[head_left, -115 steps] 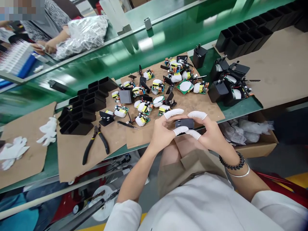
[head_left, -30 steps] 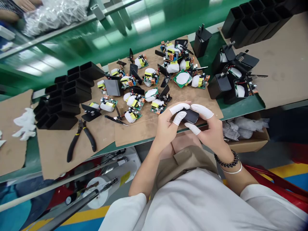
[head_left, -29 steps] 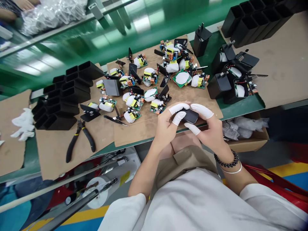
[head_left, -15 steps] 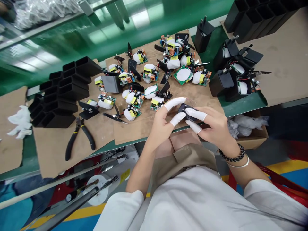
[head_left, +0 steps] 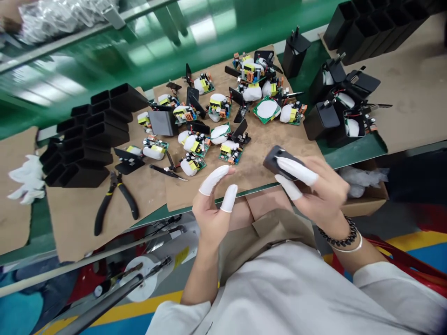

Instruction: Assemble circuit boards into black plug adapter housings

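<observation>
My right hand (head_left: 310, 184) grips a black plastic charger housing (head_left: 279, 160) between thumb and fingers, over the front edge of the cardboard. White finger cots cover several fingertips on both hands. My left hand (head_left: 214, 200) is apart from it, thumb and forefinger spread, with nothing between them. Beyond my hands lie several small circuit boards (head_left: 228, 151) with white blobs, yellow parts and black end plates. To the right stand black housings with plug pins (head_left: 321, 120), some with boards partly out of them.
Black-handled cutting pliers (head_left: 115, 200) and tweezers (head_left: 167, 172) lie on the left cardboard. Stacked open black housings (head_left: 94, 135) stand behind them; more (head_left: 370, 30) stand at the far right. White gloves (head_left: 28, 179) lie far left. An open carton (head_left: 366, 195) sits below the table edge.
My left hand has let go of the charger housing and moved left and toward my body. My right hand keeps the housing and has shifted slightly right.
</observation>
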`<state>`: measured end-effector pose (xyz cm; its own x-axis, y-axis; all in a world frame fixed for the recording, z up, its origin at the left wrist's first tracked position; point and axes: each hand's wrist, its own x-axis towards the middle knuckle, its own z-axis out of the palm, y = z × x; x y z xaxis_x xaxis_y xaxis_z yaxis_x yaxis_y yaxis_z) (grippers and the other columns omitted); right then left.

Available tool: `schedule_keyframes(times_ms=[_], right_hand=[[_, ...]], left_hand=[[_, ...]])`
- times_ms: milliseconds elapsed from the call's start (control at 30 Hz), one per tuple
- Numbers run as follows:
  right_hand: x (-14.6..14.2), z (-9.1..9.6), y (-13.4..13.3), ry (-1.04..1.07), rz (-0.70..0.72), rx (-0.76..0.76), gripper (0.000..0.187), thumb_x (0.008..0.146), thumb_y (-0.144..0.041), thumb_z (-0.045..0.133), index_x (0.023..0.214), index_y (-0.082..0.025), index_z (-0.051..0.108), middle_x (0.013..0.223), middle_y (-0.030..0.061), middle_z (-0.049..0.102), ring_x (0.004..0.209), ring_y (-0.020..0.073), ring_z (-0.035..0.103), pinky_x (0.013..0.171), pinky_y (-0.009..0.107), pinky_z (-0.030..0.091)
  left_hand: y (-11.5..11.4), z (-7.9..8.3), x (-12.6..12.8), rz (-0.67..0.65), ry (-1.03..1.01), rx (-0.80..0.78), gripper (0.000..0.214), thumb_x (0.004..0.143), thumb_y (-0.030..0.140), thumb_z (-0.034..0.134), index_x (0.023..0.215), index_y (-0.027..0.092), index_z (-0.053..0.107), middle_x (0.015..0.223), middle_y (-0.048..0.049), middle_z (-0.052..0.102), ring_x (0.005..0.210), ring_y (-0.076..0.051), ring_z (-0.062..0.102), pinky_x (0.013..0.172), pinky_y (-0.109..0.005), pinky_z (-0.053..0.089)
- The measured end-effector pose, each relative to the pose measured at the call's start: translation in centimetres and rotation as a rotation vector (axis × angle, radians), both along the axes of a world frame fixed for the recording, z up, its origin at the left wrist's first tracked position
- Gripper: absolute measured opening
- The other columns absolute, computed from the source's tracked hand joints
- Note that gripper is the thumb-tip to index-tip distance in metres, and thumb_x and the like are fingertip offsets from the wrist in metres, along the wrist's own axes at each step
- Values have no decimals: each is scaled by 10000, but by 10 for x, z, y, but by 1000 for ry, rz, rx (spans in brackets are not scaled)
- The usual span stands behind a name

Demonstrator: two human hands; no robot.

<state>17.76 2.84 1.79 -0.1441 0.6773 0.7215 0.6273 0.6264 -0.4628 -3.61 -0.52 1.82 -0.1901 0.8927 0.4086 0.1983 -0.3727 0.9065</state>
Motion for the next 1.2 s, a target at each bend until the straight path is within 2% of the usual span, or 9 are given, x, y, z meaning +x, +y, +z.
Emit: schedule_keyframes(times_ms=[100,300,500,633,733,833,1033,1100,1200], right_hand=[[-3,-7,-1,6,1,23,432,904,-141,763,1311,-275,711,1114,94,832,910,244,774,772,398,658],[-4,-25,1,86,68,-77,457,932,-143,703,1364,-295,700,1205,73,817,1007,231,769,866,378,656],[1,-30,-11,315,150,-278,625,899,-283,796,1471,-264,545,1294,105,776,1176,266,772,1014,396,646],[8,-7,-22,346,379,-494,759,966,-316,724,1618,-268,339,1362,137,742,1219,261,757,1041,423,642],[12,19,-24,208,351,-462,656,925,-409,775,1525,-269,547,1336,137,727,1213,285,735,1012,440,644],[8,39,-23,104,283,-342,383,904,-375,799,1272,-275,762,1128,90,758,1018,235,755,857,371,663],[2,71,-23,61,417,-446,189,969,-230,693,1096,-274,826,1006,46,810,846,174,765,747,289,647],[2,81,-16,34,498,-486,170,985,-309,692,1074,-278,834,1015,51,812,870,183,771,769,298,646],[-2,91,4,-3,821,-618,277,989,-496,676,1010,-280,848,1014,51,811,883,184,772,789,306,641]], left_hand=[[1,-4,11,-48,39,-21,441,949,176,742,1378,264,688,1285,-64,780,1239,-213,741,1160,-387,567],[26,-11,37,-334,20,-179,662,922,378,792,1522,233,554,1593,-144,581,1489,-293,558,1274,-445,445],[43,-7,34,-489,-138,-332,679,752,446,939,1331,193,691,1338,-131,763,1288,-294,711,1169,-423,541],[30,-5,31,-425,-221,-340,662,685,491,972,1222,190,728,1226,-122,803,1161,-297,771,1037,-402,622],[14,2,29,-383,-191,-288,684,725,476,953,1293,220,671,1230,-110,799,1176,-287,767,1049,-397,613],[1,13,23,-364,-84,-261,688,736,454,950,1298,229,624,1212,-94,797,1192,-277,756,1084,-392,581],[-15,30,10,-440,-114,-378,738,716,461,962,1292,247,553,1069,-54,802,983,-242,791,886,-343,627],[-16,27,5,-522,-190,-433,751,691,481,974,1274,261,555,1058,-56,796,998,-260,796,864,-347,635],[-14,13,0,-799,-338,-503,890,590,650,970,1276,276,543,1021,-81,791,973,-325,806,815,-419,658]])
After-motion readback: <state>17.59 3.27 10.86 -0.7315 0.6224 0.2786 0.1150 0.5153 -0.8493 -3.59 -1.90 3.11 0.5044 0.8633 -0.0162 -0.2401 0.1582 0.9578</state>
